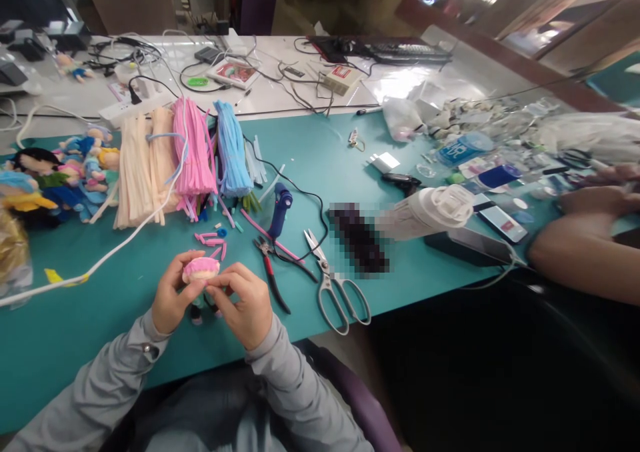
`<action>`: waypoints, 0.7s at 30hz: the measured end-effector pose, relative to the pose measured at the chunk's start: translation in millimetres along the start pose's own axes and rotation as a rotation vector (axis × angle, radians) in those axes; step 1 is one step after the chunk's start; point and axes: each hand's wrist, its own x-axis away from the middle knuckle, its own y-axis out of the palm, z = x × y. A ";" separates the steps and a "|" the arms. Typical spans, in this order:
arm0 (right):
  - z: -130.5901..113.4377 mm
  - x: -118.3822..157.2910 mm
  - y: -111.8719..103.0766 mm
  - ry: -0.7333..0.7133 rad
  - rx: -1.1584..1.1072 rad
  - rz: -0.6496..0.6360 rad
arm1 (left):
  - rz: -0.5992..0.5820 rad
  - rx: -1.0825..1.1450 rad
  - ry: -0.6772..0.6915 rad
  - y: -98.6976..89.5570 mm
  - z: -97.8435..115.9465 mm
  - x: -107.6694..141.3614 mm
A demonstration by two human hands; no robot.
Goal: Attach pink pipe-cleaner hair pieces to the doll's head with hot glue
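Observation:
My left hand (173, 292) is closed around the side of a small fuzzy doll (201, 269), which has a pink and cream head. At the doll's right edge, the thumb and forefinger of my right hand (245, 305) pinch its pink trim. Dark-shoed feet (197, 316) show below the head, between my hands; the rest of the body is mostly hidden. Short pink pipe-cleaner pieces (215, 242) lie just beyond my hands. To the right are red-handled pliers (270, 275), a blue glue gun (281, 212) and large scissors (330, 282).
Bundles of cream (145, 165), pink (194, 149) and blue pipe cleaners (233, 149) stand behind. Finished dolls (75, 172) pile at left. A white cable (120, 245) crosses the green mat. A white bottle (425, 212) lies right, near another person's arm (585, 252).

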 end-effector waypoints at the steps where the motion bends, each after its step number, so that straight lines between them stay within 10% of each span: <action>1: 0.5 0.3 0.4 -0.006 0.010 -0.004 | 0.008 -0.006 -0.001 0.3 0.2 -0.3; 21: -3.6 -4.5 -5.4 -0.014 0.014 0.086 | -0.056 0.038 0.013 -1.3 -7.3 1.5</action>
